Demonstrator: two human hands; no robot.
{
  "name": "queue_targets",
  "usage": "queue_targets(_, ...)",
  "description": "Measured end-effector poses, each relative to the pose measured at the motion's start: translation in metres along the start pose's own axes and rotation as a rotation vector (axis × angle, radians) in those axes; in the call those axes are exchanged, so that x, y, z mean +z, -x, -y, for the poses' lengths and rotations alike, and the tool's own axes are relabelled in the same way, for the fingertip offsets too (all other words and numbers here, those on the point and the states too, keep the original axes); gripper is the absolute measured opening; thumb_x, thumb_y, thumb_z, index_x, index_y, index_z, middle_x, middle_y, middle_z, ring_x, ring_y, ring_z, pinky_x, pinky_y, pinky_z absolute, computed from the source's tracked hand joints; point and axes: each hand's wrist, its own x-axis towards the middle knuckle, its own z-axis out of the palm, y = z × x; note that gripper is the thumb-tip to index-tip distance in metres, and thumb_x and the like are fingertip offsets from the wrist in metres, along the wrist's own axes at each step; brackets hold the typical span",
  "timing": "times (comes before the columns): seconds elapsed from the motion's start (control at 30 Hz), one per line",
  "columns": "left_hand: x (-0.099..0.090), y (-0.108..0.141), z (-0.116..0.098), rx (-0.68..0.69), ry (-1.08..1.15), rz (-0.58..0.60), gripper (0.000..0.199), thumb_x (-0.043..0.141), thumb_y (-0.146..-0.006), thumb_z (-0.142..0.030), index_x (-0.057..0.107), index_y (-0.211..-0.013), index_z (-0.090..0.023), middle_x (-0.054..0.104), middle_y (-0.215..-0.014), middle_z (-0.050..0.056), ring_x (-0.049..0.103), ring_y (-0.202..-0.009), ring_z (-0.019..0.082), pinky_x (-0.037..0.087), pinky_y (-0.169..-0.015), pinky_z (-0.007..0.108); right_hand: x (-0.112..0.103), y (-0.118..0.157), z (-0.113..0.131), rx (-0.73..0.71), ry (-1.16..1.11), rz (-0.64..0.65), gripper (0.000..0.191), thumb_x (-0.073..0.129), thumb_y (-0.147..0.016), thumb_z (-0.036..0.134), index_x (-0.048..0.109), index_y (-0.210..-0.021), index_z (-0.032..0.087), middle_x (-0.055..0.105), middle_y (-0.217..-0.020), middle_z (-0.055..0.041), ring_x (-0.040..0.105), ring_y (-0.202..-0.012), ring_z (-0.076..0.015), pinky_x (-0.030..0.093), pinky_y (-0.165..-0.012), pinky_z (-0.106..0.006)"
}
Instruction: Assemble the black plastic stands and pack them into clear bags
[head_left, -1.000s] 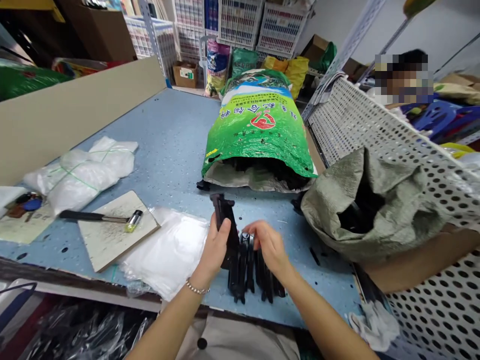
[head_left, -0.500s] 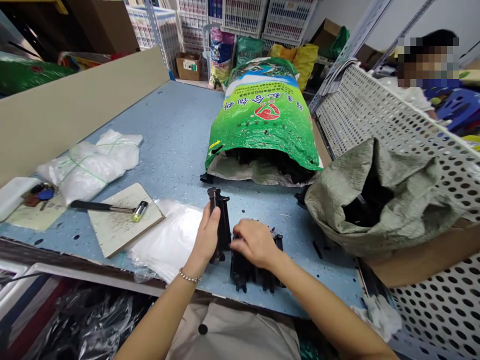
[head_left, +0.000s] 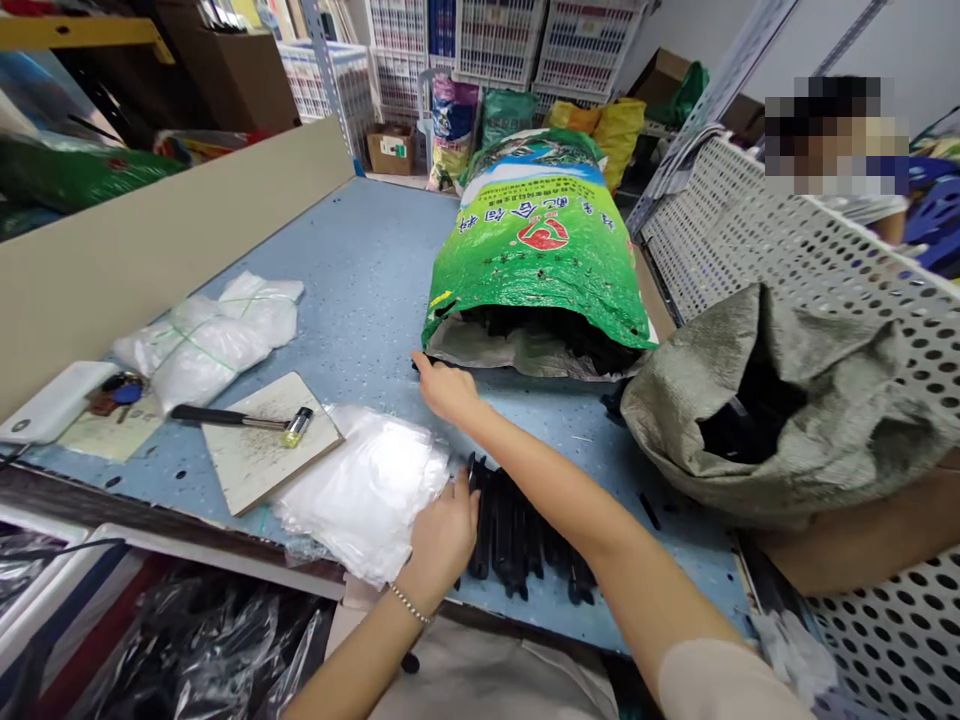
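Observation:
A row of long black plastic parts [head_left: 514, 535] lies on the blue tabletop close to the front edge. At the row's left end, my left hand [head_left: 444, 535] has its fingers closed on the outermost part. My right hand [head_left: 448, 392] reaches across to the left corner of a green printed sack [head_left: 540, 265]. Its fingers close on the end of another black plastic part [head_left: 415, 366] there, most of it hidden. More black parts show inside the sack's open mouth. A stack of clear plastic bags [head_left: 367, 490] lies left of my left hand.
A hammer [head_left: 225, 415] rests on a pale board [head_left: 266, 470] at the left. Behind it are tied plastic bags [head_left: 199, 345]. A grey-green woven sack [head_left: 675, 400] stands at the right, against a perforated white panel [head_left: 712, 210]. A person [head_left: 840, 150] is beyond the panel.
The black part my left hand held upright is now lowered beside the row. My right hand has left the row and moved forward to the green sack's corner. The view has shifted slightly.

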Motion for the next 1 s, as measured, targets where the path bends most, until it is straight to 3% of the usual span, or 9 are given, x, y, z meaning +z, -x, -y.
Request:
queue_targets(0.1,0.002,0.001,0.005,0.105,0.216,-0.121,0.045,0.032,-0.097,-0.034,0.049,-0.134,-0.014,0.061,-0.118,0.018,0.063,-0.101,0.028,0.049,-0.086,0.042,-0.005,-0.025,0.007,-0.004,0.016,0.021,0.036,0.033,-0.099,0.024,0.041,-0.133,0.018,0.065,-0.114,-0.0165,0.063,-0.102,-0.0252,0.046,-0.081,-0.035)
queue_targets(0.17,-0.010,-0.003,0.015,0.111,0.565,-0.191,0.043,0.040,-0.094,-0.040,0.053,-0.129,-0.017,0.061,-0.116,0.015,0.060,-0.106,0.027,0.046,-0.094,0.044,-0.007,-0.017,0.006,-0.019,0.016,0.012,0.034,0.034,-0.099,0.028,0.044,-0.129,0.016,0.063,-0.115,-0.0173,0.062,-0.103,-0.0257,0.046,-0.082,-0.035)
queue_targets(0.3,-0.051,-0.021,0.032,-0.128,1.526,-0.165,0.054,0.053,-0.085,-0.057,0.050,-0.124,-0.021,0.062,-0.105,0.009,0.064,-0.087,0.020,0.052,-0.080,0.037,-0.001,0.057,0.003,-0.144,0.004,0.024,0.034,0.038,-0.098,0.036,0.044,-0.129,0.023,0.063,-0.112,-0.0099,0.064,-0.095,-0.0224,0.048,-0.076,-0.032)
queue_targets(0.37,-0.067,-0.028,0.032,-0.196,1.749,-0.077,0.054,0.061,-0.079,-0.058,0.052,-0.117,-0.021,0.062,-0.098,0.005,0.063,-0.076,0.016,0.053,-0.068,0.031,0.006,0.104,0.000,-0.375,-0.005,0.028,0.032,0.040,-0.097,0.037,0.047,-0.126,0.024,0.064,-0.104,-0.0080,0.064,-0.085,-0.0218,0.048,-0.068,-0.030)
queue_targets(0.47,-0.077,-0.028,0.018,-0.172,1.671,-0.011,0.048,0.072,-0.074,-0.046,0.054,-0.111,-0.021,0.061,-0.091,0.001,0.060,-0.066,0.012,0.051,-0.059,0.024,0.013,0.150,-0.013,-0.583,-0.153,-0.008,0.035,0.038,-0.098,0.044,0.047,-0.126,0.024,0.064,-0.093,-0.0045,0.062,-0.081,-0.0191,0.047,-0.067,-0.028)
queue_targets(0.63,-0.074,-0.003,-0.009,-0.083,1.531,0.111,0.060,0.067,-0.077,-0.044,0.047,-0.130,-0.023,0.060,-0.091,0.002,0.059,-0.063,0.012,0.051,-0.056,0.025,0.010,0.144,-0.043,-0.133,-0.321,-0.281,0.039,0.031,-0.099,0.049,0.053,-0.107,0.017,0.062,-0.091,-0.0082,0.057,-0.084,-0.0200,0.044,-0.073,-0.032)
queue_targets(0.83,-0.078,0.011,-0.010,-0.011,1.457,0.064,0.065,0.066,-0.079,-0.041,0.040,-0.137,-0.025,0.059,-0.093,0.003,0.059,-0.067,0.013,0.053,-0.060,0.027,0.006,0.130,-0.044,-0.123,-0.802,-0.059,0.039,0.022,-0.101,0.049,0.045,-0.084,0.022,0.052,-0.073,0.0024,0.051,-0.066,-0.0131,0.042,-0.063,-0.026)
queue_targets(0.9,-0.080,0.013,-0.007,-0.010,1.445,0.064,0.066,0.065,-0.080,-0.041,0.039,-0.138,-0.025,0.059,-0.096,0.003,0.059,-0.067,0.013,0.053,-0.059,0.027,0.005,0.133,-0.043,-0.145,-0.782,-0.125,0.033,0.027,-0.100,0.047,0.047,-0.095,0.021,0.055,-0.077,0.0015,0.053,-0.070,-0.0133,0.043,-0.065,-0.026)
queue_targets(1.0,-0.082,0.014,-0.005,-0.041,1.499,0.117,0.069,0.063,-0.081,-0.043,0.034,-0.141,-0.025,0.060,-0.096,0.004,0.059,-0.064,0.014,0.053,-0.054,0.027,0.000,0.134,-0.047,-0.281,-0.399,-0.282,0.027,0.038,-0.099,0.042,0.050,-0.107,0.018,0.059,-0.089,-0.0047,0.055,-0.079,-0.0167,0.042,-0.068,-0.028)
